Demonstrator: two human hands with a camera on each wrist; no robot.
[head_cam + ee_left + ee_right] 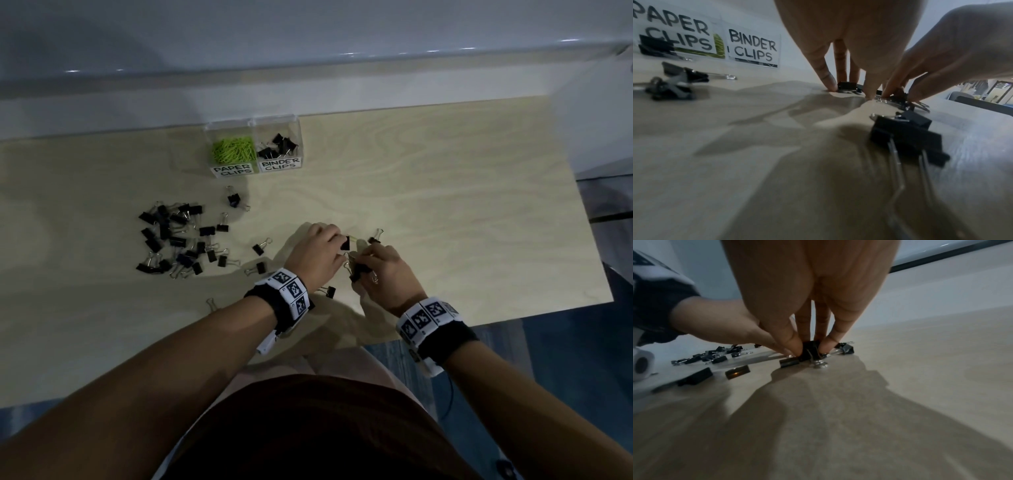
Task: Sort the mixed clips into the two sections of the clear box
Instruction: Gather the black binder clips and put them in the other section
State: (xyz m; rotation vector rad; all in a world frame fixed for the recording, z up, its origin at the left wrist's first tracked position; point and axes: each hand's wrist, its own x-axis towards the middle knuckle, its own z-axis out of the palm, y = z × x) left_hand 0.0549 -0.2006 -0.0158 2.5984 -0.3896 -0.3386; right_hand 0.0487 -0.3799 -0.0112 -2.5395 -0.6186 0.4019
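The clear box (252,120) stands at the back of the table. Its left section, labelled PAPER CLIPS, holds green paper clips (234,150); the right one, labelled BINDER CLIPS, holds a few black binder clips (279,145). Both hands meet low over the table's middle. My left hand (339,245) pinches a black binder clip (847,85) against the wood. Right beside it, my right hand (358,265) pinches another black binder clip (810,348) between thumb and fingers. More small clips lie under and around the fingertips.
A loose heap of black binder clips (174,236) covers the table's left middle. Single clips lie scattered: one (233,198) near the box, one (375,236) beyond my right hand, one (329,292) by my left wrist. The table's front edge (479,318) runs just behind my right wrist.
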